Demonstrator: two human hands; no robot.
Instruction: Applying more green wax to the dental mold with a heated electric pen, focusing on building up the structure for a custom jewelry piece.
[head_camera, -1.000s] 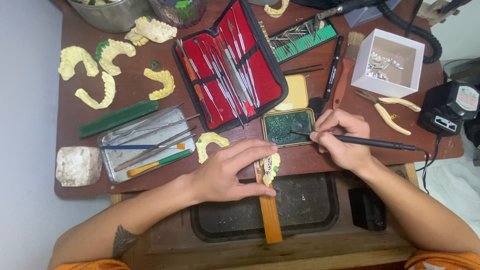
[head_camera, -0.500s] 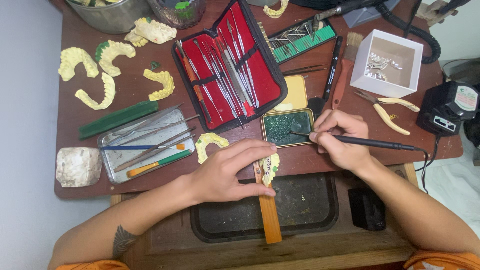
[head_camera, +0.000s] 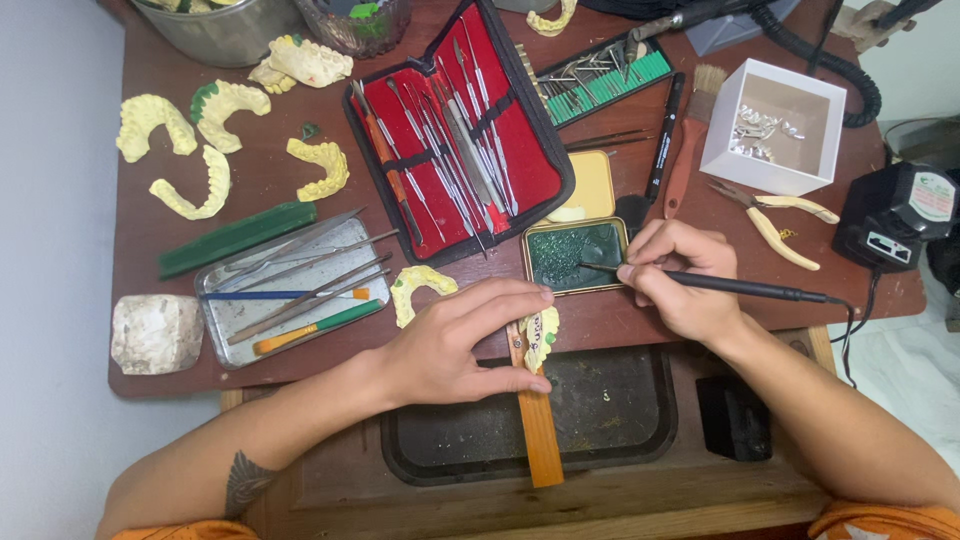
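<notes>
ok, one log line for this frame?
left hand: holds yellow dental cast | right hand: black corded pen tool, tip in green wax tin

A dark reddish-brown wooden tabletop (head_camera: 300, 190) is seen from above, filling most of the frame. Below its front edge, a lighter wooden bench frame (head_camera: 620, 500) is set, into which a black recessed tray (head_camera: 610, 410) is fitted at lower centre. A pale grey-blue wall or floor surface (head_camera: 50, 250) is shown along the left edge of the frame, plain and evenly lit. At the right edge, a lighter, whitish floor area (head_camera: 915, 350) is visible beyond the table corner. Soft, diffuse light is cast across the scene, and only faint shadows are thrown on the wood.
</notes>
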